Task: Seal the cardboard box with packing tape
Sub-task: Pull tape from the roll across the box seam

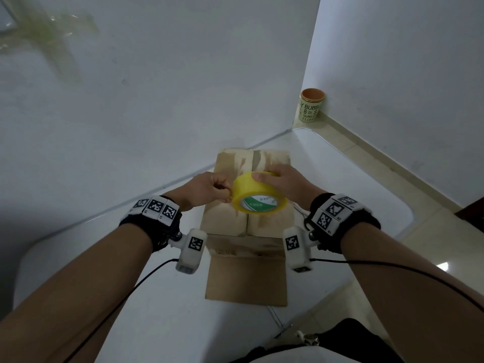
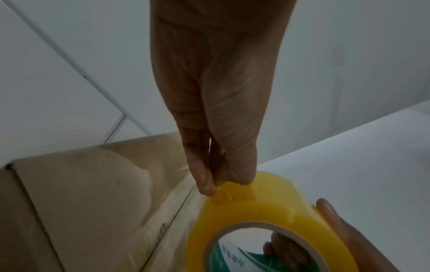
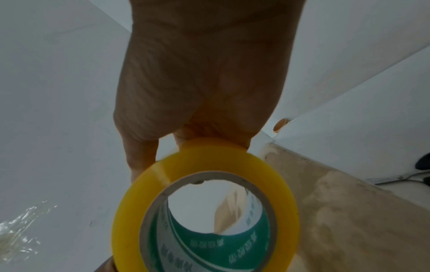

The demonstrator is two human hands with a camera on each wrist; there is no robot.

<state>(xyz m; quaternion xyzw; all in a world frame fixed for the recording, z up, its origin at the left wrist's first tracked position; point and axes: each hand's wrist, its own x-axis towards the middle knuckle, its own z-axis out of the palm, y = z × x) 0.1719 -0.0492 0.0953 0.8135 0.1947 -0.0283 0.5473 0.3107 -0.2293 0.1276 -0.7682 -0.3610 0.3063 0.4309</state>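
Observation:
A closed brown cardboard box (image 1: 230,163) (image 2: 81,198) (image 3: 353,211) stands on the white table (image 1: 340,184), its top flaps meeting at a centre seam. Above the box my right hand (image 1: 280,179) (image 3: 204,92) grips a yellow roll of packing tape (image 1: 258,193) (image 2: 256,208) (image 3: 204,184) with a green-printed core, thumb on its outer face. My left hand (image 1: 207,189) (image 2: 216,110) pinches the tape's loose end at the roll's left rim with its fingertips (image 2: 207,184). The top of the box shows pale patches where old tape tore off.
A paper cup (image 1: 311,104) (image 3: 280,125) with an orange inside stands on the ledge in the far right corner. White walls close in behind and to the right. A flat cardboard flap (image 1: 246,279) lies on the table before the box. Crumpled clear tape (image 1: 47,24) clings to the wall, upper left.

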